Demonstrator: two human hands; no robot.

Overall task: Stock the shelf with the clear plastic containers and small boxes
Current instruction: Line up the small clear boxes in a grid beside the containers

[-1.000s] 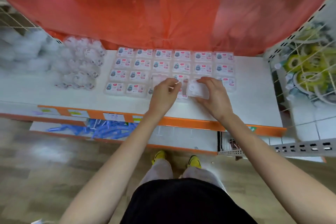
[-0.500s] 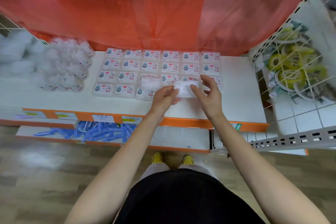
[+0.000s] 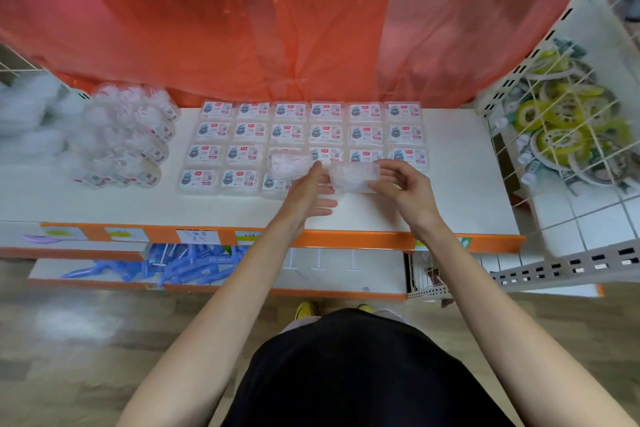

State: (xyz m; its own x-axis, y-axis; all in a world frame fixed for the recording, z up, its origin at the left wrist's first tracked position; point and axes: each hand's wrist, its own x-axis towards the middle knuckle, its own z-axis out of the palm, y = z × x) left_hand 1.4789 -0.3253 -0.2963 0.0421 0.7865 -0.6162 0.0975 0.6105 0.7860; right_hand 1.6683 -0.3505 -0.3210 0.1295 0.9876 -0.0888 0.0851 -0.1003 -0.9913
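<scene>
Over white shelf (image 3: 457, 204) front: right hand (image 3: 407, 192) pinches a clear, crinkly rectangular container (image 3: 351, 177) by its right end; left hand (image 3: 310, 192) fingers straight, at its left end, contact unclear. Second clear container (image 3: 289, 163) lies atop the labelled flat-box grid (image 3: 325, 132). Glossy red sheet (image 3: 311, 31) behind, bagged round tubs (image 3: 128, 139) left. Left fingers were curled 1 s ago.

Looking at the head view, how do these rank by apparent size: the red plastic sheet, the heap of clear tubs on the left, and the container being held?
1. red plastic sheet, by far.
2. heap of clear tubs.
3. held container, pinched by the right hand; blurred, but clearly smallest.
</scene>
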